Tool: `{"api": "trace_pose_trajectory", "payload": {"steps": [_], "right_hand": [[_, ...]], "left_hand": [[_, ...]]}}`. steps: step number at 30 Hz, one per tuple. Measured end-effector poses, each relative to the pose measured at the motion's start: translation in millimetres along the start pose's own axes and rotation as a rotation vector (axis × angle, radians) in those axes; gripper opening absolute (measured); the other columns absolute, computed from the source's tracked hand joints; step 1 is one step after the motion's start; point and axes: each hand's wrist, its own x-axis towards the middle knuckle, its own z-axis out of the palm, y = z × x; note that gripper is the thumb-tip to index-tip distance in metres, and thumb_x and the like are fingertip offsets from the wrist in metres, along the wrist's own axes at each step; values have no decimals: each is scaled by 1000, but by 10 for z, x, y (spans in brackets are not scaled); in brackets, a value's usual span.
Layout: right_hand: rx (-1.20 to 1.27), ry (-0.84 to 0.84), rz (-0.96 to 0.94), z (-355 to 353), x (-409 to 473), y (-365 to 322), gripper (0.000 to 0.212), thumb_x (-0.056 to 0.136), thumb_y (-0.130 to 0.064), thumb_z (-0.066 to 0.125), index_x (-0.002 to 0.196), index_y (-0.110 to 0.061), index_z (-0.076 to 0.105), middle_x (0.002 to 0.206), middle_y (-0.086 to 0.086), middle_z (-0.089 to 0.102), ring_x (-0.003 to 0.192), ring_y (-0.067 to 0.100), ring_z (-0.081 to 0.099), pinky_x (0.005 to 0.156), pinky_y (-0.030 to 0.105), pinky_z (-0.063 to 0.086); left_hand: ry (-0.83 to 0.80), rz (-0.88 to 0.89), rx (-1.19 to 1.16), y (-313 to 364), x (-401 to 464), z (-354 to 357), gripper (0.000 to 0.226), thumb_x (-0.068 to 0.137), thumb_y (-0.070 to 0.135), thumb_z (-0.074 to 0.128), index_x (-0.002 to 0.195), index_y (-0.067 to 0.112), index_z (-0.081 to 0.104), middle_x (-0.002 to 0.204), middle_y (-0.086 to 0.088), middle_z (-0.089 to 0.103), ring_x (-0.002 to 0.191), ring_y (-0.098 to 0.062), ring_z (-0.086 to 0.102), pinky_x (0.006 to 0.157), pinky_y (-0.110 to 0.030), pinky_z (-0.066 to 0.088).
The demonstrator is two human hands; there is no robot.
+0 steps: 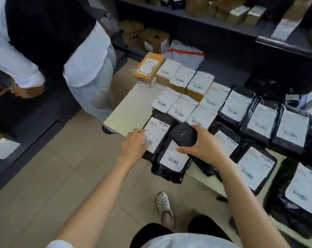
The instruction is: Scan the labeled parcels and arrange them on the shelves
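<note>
The right hand (201, 145) grips a black scanner (184, 136) while the left hand (134, 142), fingers flat, presses the black parcel (157, 135) at nine o'clock; overlapping labels risk a misread.

The black parcels (169, 169) are glossy, crinkled plastic film with matt white paper labels (173, 159); beyond them on the smooth, pale matt counter (131, 108) stand brown cardboard boxes (149, 68); the scanner (184, 136) looks like matt black plastic; the floor (53, 176) is smooth beige tile.
</note>
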Motion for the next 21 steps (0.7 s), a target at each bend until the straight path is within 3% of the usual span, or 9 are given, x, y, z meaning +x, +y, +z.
{"api": "trace_pose_trajectory", "payload": {"steps": [5, 8, 11, 14, 21], "right_hand": [[-57, -33, 104, 226, 144, 101, 102, 70, -64, 80, 151, -23, 32, 141, -2, 49, 122, 22, 54, 93, 43, 51], [-89, -57, 140, 279, 248, 166, 104, 69, -65, 80, 151, -23, 32, 141, -3, 50, 122, 22, 55, 93, 41, 51], [-104, -86, 149, 261, 388, 191, 103, 70, -63, 79, 152, -23, 31, 142, -2, 49, 124, 22, 53, 94, 39, 49], [-151, -119, 131, 205, 570, 150, 103, 72, -64, 78, 153, -22, 29, 142, -2, 49, 126, 23, 53, 93, 38, 48], [-170, -168, 30, 74, 931, -51, 101, 72, -63, 78, 152, -25, 30, 140, -3, 51, 124, 24, 54, 95, 41, 48]], "left_hand": [[-94, -50, -17, 29, 260, 492, 73, 95, 51, 49, 155, 26, 16, 161, -7, 10, 143, -37, 19, 110, -50, 27], [-135, -68, -7, 4, 275, 735, 86, 91, 67, 43, 156, 31, 0, 163, -9, -5, 145, -44, 11, 113, -56, 23], [-85, -56, 16, -72, 273, 803, 100, 79, 83, 41, 156, 35, -2, 163, -13, -3, 143, -49, 15, 108, -61, 26], [-147, -102, 20, -144, 290, 799, 115, 63, 92, 46, 152, 46, -11, 162, -15, -6, 142, -51, 11, 109, -64, 21], [-118, -176, -41, -183, 330, 743, 115, 64, 80, 65, 151, 50, -3, 147, -17, 28, 125, -42, 40, 107, -52, 35]]}}
